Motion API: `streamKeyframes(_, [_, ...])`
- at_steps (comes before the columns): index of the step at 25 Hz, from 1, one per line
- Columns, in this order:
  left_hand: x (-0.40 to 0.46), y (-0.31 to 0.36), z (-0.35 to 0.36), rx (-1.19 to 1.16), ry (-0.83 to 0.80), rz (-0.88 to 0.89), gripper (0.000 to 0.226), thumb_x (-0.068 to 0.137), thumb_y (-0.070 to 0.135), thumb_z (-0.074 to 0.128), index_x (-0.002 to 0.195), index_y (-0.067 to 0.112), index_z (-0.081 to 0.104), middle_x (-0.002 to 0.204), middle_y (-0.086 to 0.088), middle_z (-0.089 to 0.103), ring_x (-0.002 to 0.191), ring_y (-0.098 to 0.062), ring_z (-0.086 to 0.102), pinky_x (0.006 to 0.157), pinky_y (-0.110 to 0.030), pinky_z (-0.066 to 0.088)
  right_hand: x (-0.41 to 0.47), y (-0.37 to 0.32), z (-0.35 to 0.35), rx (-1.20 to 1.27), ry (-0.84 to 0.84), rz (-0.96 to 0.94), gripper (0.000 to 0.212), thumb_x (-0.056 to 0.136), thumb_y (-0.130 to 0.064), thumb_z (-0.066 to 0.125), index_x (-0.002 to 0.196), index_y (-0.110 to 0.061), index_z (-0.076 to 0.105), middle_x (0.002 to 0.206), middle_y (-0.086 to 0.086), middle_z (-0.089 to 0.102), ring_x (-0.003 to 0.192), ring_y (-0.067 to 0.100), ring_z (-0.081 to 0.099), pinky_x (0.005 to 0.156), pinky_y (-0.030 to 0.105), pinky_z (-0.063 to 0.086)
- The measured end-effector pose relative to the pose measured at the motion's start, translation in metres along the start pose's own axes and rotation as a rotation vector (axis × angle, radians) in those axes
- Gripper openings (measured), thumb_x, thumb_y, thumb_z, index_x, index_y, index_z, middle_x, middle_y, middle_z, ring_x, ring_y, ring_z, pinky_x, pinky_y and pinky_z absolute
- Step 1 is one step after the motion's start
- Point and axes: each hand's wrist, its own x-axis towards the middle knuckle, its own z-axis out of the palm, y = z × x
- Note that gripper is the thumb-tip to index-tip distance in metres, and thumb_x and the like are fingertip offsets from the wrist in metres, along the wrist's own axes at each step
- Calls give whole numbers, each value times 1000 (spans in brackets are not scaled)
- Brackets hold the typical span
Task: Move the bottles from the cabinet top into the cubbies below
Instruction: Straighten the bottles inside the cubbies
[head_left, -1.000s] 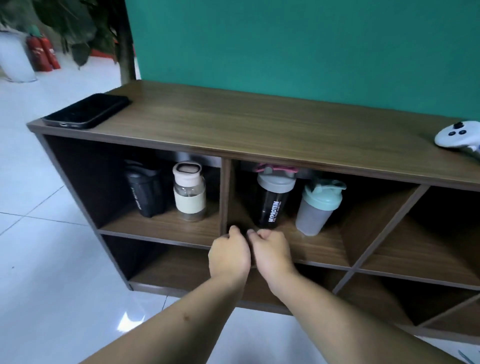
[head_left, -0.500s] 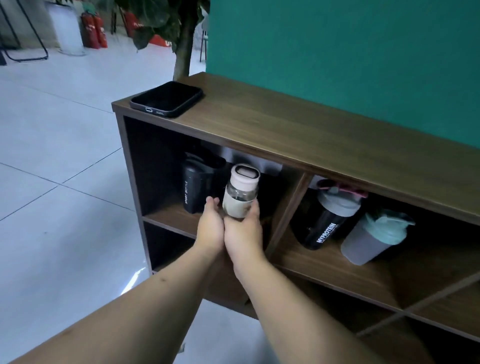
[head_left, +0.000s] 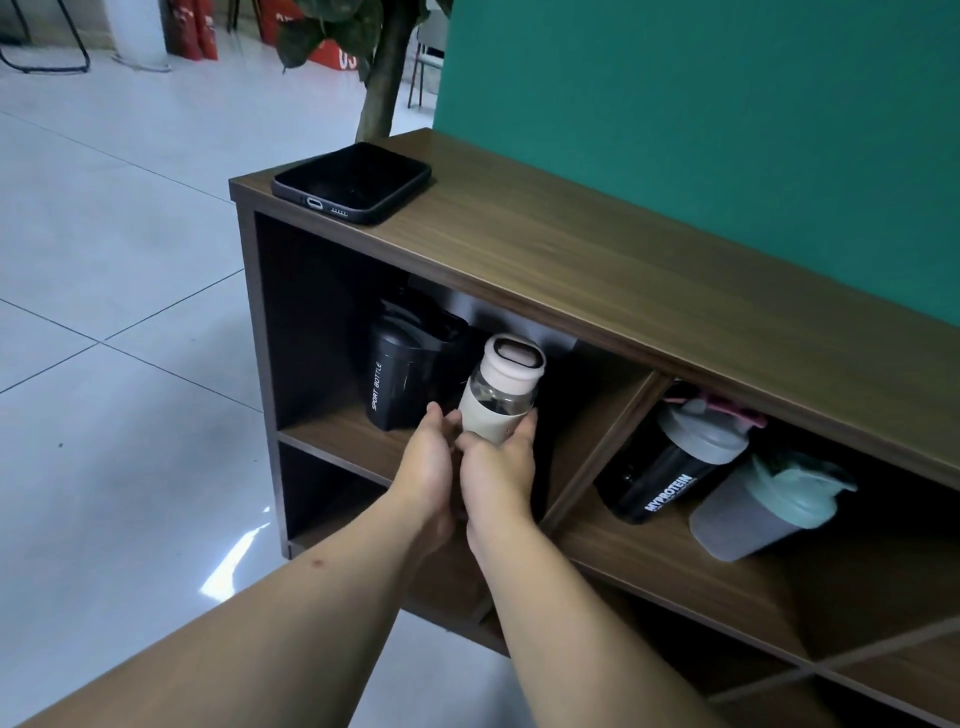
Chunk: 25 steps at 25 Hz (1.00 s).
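A glass bottle with a cream lid and cream sleeve (head_left: 501, 389) stands tilted in the upper left cubby. My right hand (head_left: 498, 470) wraps its lower part from the front and right. My left hand (head_left: 428, 462) touches its left side at the base. Behind it on the same shelf stands a black sport bottle (head_left: 402, 376). The neighbouring cubby holds a black shaker with a grey lid (head_left: 670, 470) and a frosted shaker with a mint lid (head_left: 763, 506). The wooden cabinet top (head_left: 597, 270) carries no bottle in view.
A black phone (head_left: 353, 182) lies on the left end of the cabinet top. A teal wall rises behind the cabinet. Tiled floor spreads to the left, with a plant trunk (head_left: 382, 73) behind the cabinet's corner. Lower cubbies look dark.
Both hands moved left from the shelf edge by the divider to the cream bottle and closed around its base. The view swung left and nearer the left cubby.
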Motion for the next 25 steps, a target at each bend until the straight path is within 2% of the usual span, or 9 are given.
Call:
streamKeyframes(3, [-12, 4, 3, 0, 10, 12, 48, 110, 50, 30, 100, 20, 66, 84, -7, 81, 91, -27, 70, 95, -41, 48, -11, 0, 2, -49, 30, 13, 101, 77, -15, 72, 160, -39, 20, 137, 1, 67, 112, 23, 71, 99, 41, 55])
streamKeyframes(6, [9, 2, -15, 31, 238, 123, 48, 91, 61, 47, 95, 17, 65, 109, -16, 76, 97, -32, 71, 102, -47, 51, -28, 3, 4, -85, 129, 52, 61, 87, -9, 64, 144, -20, 48, 114, 3, 74, 91, 21, 70, 78, 28, 53])
streamKeyframes(8, [27, -1, -33, 90, 376, 211, 60, 76, 65, 46, 104, 16, 64, 116, -19, 74, 103, -38, 70, 102, -57, 52, -33, 2, 16, -71, 93, 66, 41, 89, -8, 63, 130, -15, 60, 102, -2, 71, 87, 19, 67, 75, 27, 49])
streamKeyframes(12, [6, 34, -42, 99, 341, 354, 33, 92, 47, 47, 114, 24, 55, 120, -9, 70, 110, -33, 68, 103, -54, 52, -27, -7, 52, 30, -145, 14, 63, 90, 0, 58, 150, -16, 47, 144, 8, 58, 131, 20, 58, 110, 33, 45])
streamKeyframes(14, [18, 44, -45, 1, 230, 328, 48, 91, 50, 49, 131, 24, 56, 133, -8, 66, 118, -31, 67, 106, -51, 51, -24, -12, 60, 71, -219, 5, 73, 91, 3, 55, 158, -20, 35, 161, 8, 43, 144, 17, 45, 110, 28, 39])
streamKeyframes(16, [28, 54, -47, -83, 127, 218, 65, 91, 59, 49, 141, 20, 59, 137, -10, 68, 119, -30, 69, 102, -46, 54, -21, -12, 64, 78, -257, 9, 79, 92, 3, 53, 161, -24, 28, 165, 6, 36, 137, 9, 45, 101, 23, 37])
streamKeyframes(19, [17, 67, -41, -162, 77, 154, 55, 106, 54, 37, 110, 13, 73, 101, -12, 81, 99, -26, 73, 81, -36, 56, -15, -6, 71, 92, -249, -10, 80, 91, -2, 55, 161, -29, 28, 162, 3, 41, 120, 2, 45, 101, 24, 40])
streamKeyframes(22, [13, 66, -36, -169, 31, 153, 51, 112, 46, 30, 85, 17, 64, 54, 0, 76, 82, -18, 65, 80, -32, 50, -12, -4, 79, 111, -226, -28, 83, 83, -12, 56, 160, -30, 30, 158, 1, 48, 126, 5, 53, 111, 30, 43])
streamKeyframes(25, [11, 65, -34, -154, 32, 161, 51, 112, 44, 29, 85, 18, 63, 50, 2, 74, 79, -18, 65, 73, -30, 51, -6, -2, 81, 129, -213, -31, 93, 70, -21, 56, 159, -33, 33, 155, -1, 53, 132, 14, 58, 113, 37, 46])
